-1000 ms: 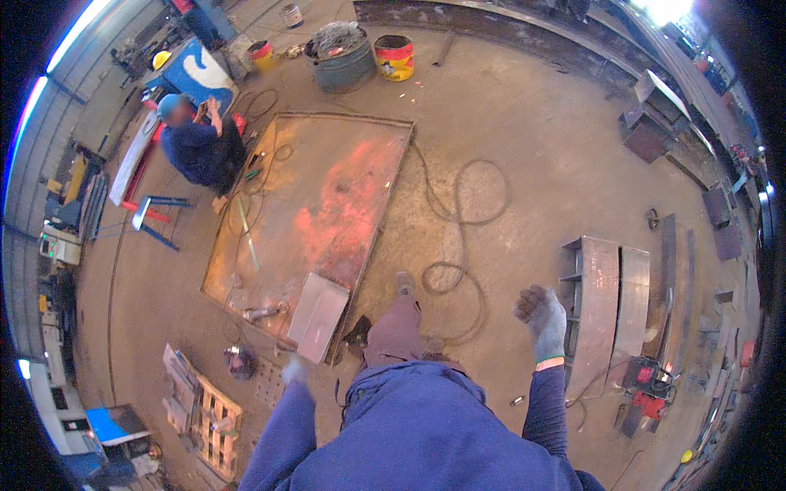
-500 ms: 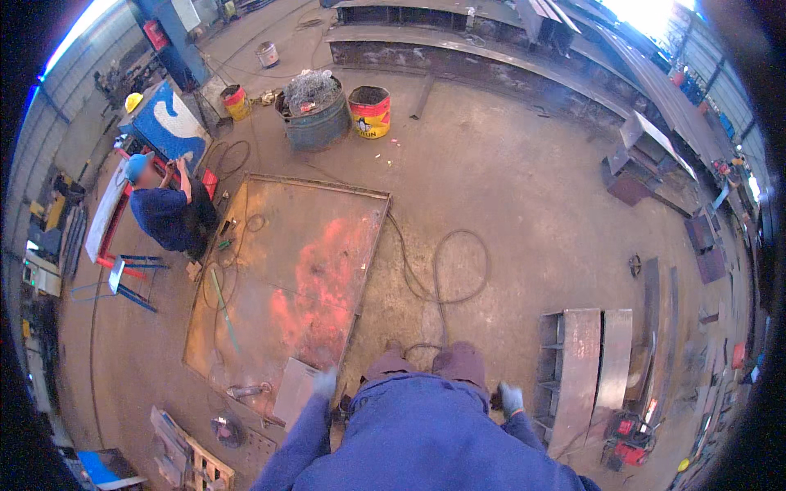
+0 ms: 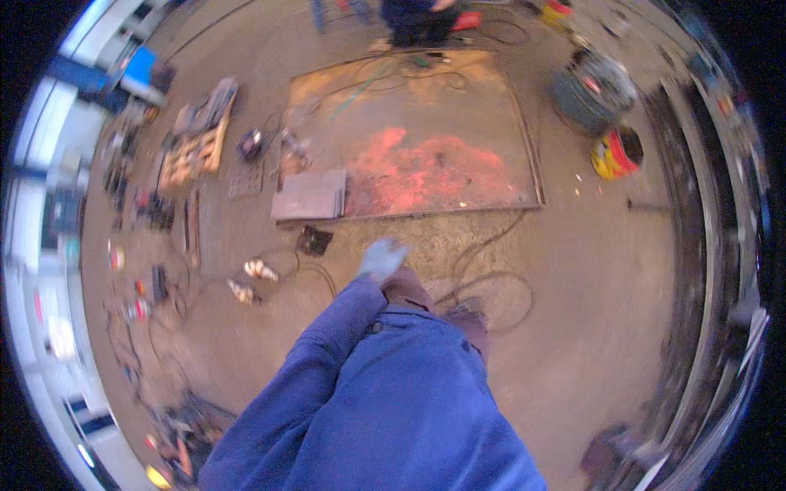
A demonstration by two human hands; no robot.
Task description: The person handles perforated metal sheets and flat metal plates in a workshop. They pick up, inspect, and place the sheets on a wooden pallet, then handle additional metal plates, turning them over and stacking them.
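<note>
My left hand (image 3: 382, 259), in a pale grey-blue glove, hangs in front of my thigh. Its fingers look spread, somewhat smeared by motion, and nothing shows in them. Just beyond it lies the near edge of a large low metal plate (image 3: 483, 106) with a bright red-orange patch across its middle. A stack of flat grey sheets (image 3: 307, 196) rests on the plate's near left corner. Below that corner, a dark blocky object (image 3: 314, 240) sits on the floor left of my hand. My right hand is out of the picture.
A cable (image 3: 524, 282) loops over the floor beside my legs. At the far edge of the plate a person (image 3: 417, 20) crouches. A wooden pallet (image 3: 182, 164) lies left; a dark drum (image 3: 581, 102) and a yellow-red bucket (image 3: 610, 159) stand right, with long steel beams (image 3: 696, 196) beyond.
My view has swung left, so the plate now lies straight ahead and the drum and bucket stand at right. My left hand has come forward before my thigh; my right hand has left the view.
</note>
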